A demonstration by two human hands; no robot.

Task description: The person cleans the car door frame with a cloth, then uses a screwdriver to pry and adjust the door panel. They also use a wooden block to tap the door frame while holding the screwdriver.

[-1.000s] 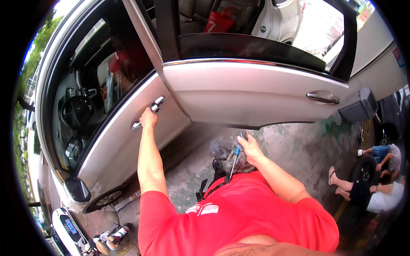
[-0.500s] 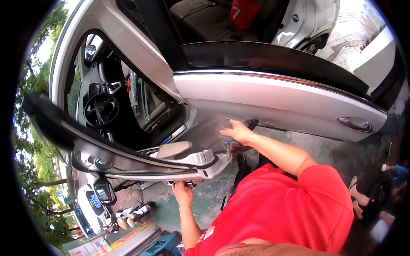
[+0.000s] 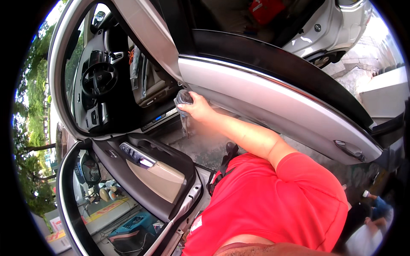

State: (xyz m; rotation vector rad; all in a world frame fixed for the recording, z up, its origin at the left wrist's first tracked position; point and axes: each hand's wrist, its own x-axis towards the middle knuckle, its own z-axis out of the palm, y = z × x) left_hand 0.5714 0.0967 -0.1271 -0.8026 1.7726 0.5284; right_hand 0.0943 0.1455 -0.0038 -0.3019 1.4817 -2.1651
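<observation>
My right hand [image 3: 196, 106] is closed around a dark, rounded object [image 3: 183, 97] with a narrow, greyish part pointing down; I cannot make out its kind. It is held in the front doorway of a silver car, beside the door sill [image 3: 160, 118]. The open front door [image 3: 156, 177] shows its dark inner panel with a beige insert and a window-switch panel [image 3: 139, 155]. To the right of my hand is the closed silver rear door [image 3: 273, 98]. My left hand is not in view.
Inside the car are a steering wheel [image 3: 99, 79] and a beige front seat [image 3: 156, 85]. Through the front door's window a blue-and-black case [image 3: 132, 230] shows. A white car [image 3: 341, 25] stands beyond. At the lower right is another person [image 3: 376, 226], partly visible.
The front door has swung wider, to the lower left. My right hand has moved left and up with the dark object to the doorway. My left hand, formerly at the door's outer side, has gone from view.
</observation>
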